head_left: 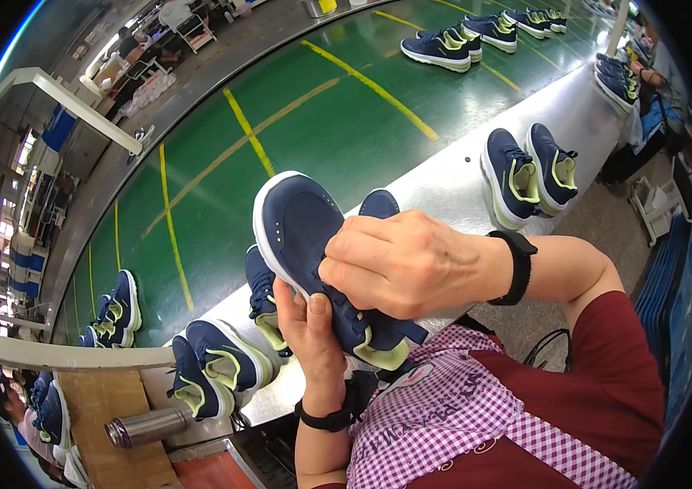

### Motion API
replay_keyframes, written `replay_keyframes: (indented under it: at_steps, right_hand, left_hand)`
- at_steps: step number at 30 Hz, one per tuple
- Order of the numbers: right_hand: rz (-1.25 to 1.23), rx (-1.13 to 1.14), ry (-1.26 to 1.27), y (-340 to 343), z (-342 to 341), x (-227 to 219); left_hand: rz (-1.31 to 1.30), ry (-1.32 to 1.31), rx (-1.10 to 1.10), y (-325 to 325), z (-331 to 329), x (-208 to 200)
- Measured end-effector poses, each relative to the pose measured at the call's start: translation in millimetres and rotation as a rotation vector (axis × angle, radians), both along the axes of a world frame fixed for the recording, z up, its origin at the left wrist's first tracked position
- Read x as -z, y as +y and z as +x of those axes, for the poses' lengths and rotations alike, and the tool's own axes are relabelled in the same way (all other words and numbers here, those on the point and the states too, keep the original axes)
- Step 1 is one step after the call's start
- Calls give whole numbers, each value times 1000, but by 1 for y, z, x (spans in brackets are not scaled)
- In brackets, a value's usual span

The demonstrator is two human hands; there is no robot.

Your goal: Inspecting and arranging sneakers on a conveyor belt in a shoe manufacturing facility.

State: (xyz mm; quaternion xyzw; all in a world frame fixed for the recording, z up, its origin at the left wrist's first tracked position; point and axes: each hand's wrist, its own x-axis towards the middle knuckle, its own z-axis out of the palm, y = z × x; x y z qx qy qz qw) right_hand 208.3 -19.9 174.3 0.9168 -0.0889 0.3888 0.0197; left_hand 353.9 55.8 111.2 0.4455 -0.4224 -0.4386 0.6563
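Note:
A navy sneaker (301,213) with a white sole and pale green lining is tilted up in front of me, toe pointing away. My left hand (311,330) grips its side from below, with the thumb against the upper. Over the lacing, my right hand (411,259) is closed, its fingers bunched at the laces; the fingertips are hidden. Behind the held shoe, another navy sneaker (263,285) shows partly on the metal ledge. A further navy toe (379,204) peeks out above my right hand.
A green conveyor belt (215,196) with yellow lines runs beyond the metal ledge (443,175). Sneaker pairs stand on the ledge at right (513,179) and left (232,363), and on the belt (435,53). A steel flask (146,428) lies by brown cardboard (105,399). Other people sit farther off.

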Motion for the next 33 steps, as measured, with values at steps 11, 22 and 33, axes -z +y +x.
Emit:
replay_keyframes:
  at_steps: [11, 22, 33]
  right_hand:
    - [204, 53, -77, -2, -5, -7]
    - [404, 82, -266, -1, -13, -5]
    - [468, 2, -267, 35, -4, 33]
  left_hand:
    - [43, 250, 20, 0, 14, 8]
    - [38, 413, 70, 4, 21, 14]
    - [29, 568, 26, 6, 20, 21]
